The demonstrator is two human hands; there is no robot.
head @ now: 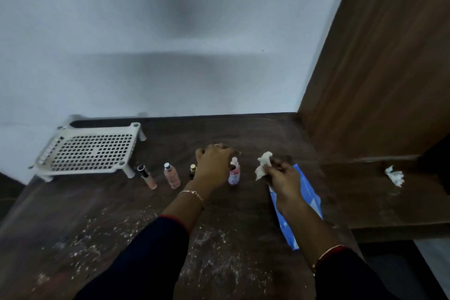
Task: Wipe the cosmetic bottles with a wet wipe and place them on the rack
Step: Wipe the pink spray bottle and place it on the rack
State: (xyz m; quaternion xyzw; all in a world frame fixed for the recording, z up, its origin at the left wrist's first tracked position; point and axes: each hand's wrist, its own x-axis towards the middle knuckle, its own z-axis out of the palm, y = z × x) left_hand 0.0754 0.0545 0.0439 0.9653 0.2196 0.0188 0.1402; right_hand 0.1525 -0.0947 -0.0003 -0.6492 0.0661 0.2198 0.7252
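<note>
A row of small cosmetic bottles stands on the dark wooden table (97, 214): a peach tube with a black cap (147, 176), a pink bottle with a silver cap (172, 175), a dark bottle with a gold cap (192, 170) and a pink-and-blue bottle with a clear cap (234, 172). My left hand (214, 165) hovers by the pink-and-blue bottle, fingers spread, touching or almost touching its top. My right hand (282, 180) holds a crumpled white wet wipe (263, 165) just right of that bottle. The white perforated rack (92, 151) stands bare at the back left.
A blue wet-wipe pack (306, 200) lies under my right forearm. A used crumpled wipe (395, 176) sits on the lower ledge at right. A wooden panel rises at the right; a white wall is behind. Pale crumbs speckle the near table.
</note>
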